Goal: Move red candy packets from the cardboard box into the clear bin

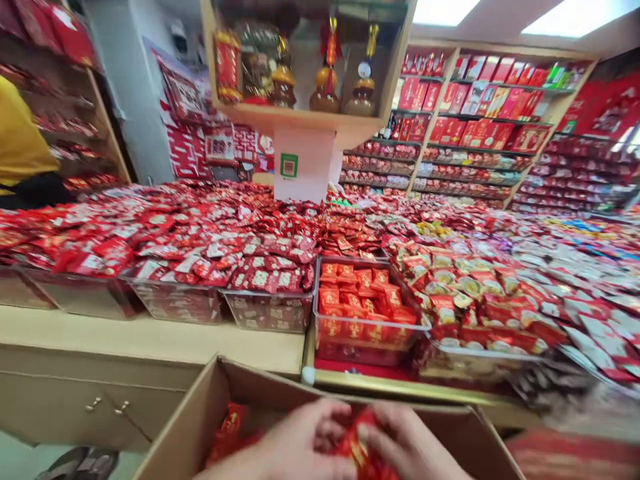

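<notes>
Inside an open cardboard box (185,417) at the foot of a sweet-shop counter, two bare hands come close together over shiny red-wrapped packets (361,453). The right hand (403,437) has its fingers bent around some of them; the left hand (307,440) curls in from the other side, though blur makes it impossible to tell whether it grips or merely touches. Cupped like this, the hands probably keep loose, slippery wrappers from spilling. More red packets (231,430) lie in the box's left corner. Just beyond the far cardboard wall, a transparent plastic tub (373,325) sits on the counter, filled with similar red packets standing in rough rows, gold lettering outward, perhaps so that shoppers can read them. Heaped tubs crowd both its sides: dark red sachets (273,263) on the left, red-and-cream packets (480,293) on the right. The box's upright walls fence the hands at left, right and front, leaving the way upward open; past the far wall runs the counter's gold-trimmed edge (400,393), with the tub's raised rim behind it. A pale ledge (150,337) stretches leftward, and a display cabinet (300,115) overhangs the sachets, well apart from the hands.
</notes>
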{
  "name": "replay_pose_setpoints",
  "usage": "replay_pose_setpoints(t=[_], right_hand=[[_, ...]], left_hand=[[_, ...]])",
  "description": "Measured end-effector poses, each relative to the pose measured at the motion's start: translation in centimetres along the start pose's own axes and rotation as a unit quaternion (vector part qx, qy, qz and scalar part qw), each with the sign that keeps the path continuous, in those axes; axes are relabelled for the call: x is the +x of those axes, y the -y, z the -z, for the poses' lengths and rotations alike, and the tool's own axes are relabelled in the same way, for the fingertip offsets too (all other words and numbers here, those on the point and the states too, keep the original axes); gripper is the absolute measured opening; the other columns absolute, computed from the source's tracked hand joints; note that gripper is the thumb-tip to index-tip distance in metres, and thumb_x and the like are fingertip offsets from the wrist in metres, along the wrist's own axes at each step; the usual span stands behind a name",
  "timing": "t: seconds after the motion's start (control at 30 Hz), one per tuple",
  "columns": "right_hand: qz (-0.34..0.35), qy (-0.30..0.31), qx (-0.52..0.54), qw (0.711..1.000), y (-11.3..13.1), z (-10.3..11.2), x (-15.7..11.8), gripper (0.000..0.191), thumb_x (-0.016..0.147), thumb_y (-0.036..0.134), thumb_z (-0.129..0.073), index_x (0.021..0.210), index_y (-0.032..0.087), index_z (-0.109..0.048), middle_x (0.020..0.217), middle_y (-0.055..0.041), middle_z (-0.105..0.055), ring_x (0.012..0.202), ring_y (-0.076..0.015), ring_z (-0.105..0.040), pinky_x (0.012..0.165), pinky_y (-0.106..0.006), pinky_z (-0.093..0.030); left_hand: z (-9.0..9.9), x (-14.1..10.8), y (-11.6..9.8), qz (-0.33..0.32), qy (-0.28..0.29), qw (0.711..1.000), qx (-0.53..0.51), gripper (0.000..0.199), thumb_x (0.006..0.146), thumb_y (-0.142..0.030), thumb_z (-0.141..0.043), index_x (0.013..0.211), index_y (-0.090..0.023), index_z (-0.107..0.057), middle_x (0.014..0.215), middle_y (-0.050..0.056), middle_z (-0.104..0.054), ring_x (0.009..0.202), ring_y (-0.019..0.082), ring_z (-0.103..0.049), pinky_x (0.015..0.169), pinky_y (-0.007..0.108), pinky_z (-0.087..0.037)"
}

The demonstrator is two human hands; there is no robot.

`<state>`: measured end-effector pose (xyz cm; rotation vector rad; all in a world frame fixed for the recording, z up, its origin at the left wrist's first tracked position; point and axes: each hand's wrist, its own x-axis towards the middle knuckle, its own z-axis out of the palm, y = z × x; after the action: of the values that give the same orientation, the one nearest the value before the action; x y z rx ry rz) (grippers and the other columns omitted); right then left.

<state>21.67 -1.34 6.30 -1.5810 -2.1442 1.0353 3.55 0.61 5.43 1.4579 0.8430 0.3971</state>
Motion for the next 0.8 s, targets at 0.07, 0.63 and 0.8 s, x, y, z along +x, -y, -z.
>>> replay_pose_setpoints(t=[0.07, 0.63, 0.8], right_hand=[[-0.006, -0.038, 0.153, 0.987, 0.1, 0.2, 0.6, 0.036, 0.082, 0.045, -0.036, 0.068, 0.016, -0.052, 0.060, 0.0005, -0.051, 0.057, -0.0109, -0.046, 0.052, -0.023, -0.038], [-0.005, -0.066, 0.467, 0.882, -0.4, -1.2, 0.8, 0.031, 0.065, 0.041, -0.063, 0.062, 0.012, -0.052, 0.048, 0.0008, -0.054, 0.042, -0.0079, -0.047, 0.044, -0.021, -0.036], [-0.015, -0.067, 0.490, 0.869, -0.7, -1.5, 0.8, 0.035, 0.064, 0.045, -0.063, 0.064, 0.011, -0.053, 0.049, -0.0005, -0.056, 0.041, -0.0079, -0.048, 0.042, -0.021, -0.036]], left_hand=[[0.0, -0.1, -0.9, 0.009, 0.015, 0.993, -0.117, 0.045, 0.069, -0.025, -0.061, 0.111, -0.015, -0.048, 0.089, 0.006, -0.064, 0.072, 0.014, -0.059, 0.060, 0.024, -0.045], [-0.4, -0.3, -1.8, -0.014, -0.010, 0.997, -0.081, 0.030, 0.072, -0.032, -0.058, 0.093, -0.011, -0.063, 0.072, 0.004, -0.066, 0.071, 0.016, -0.057, 0.067, 0.026, -0.042], [-0.2, -0.3, -2.3, -0.016, 0.010, 0.996, -0.082, 0.024, 0.073, -0.024, -0.056, 0.093, -0.012, -0.062, 0.077, 0.004, -0.067, 0.069, 0.014, -0.056, 0.060, 0.022, -0.040]])
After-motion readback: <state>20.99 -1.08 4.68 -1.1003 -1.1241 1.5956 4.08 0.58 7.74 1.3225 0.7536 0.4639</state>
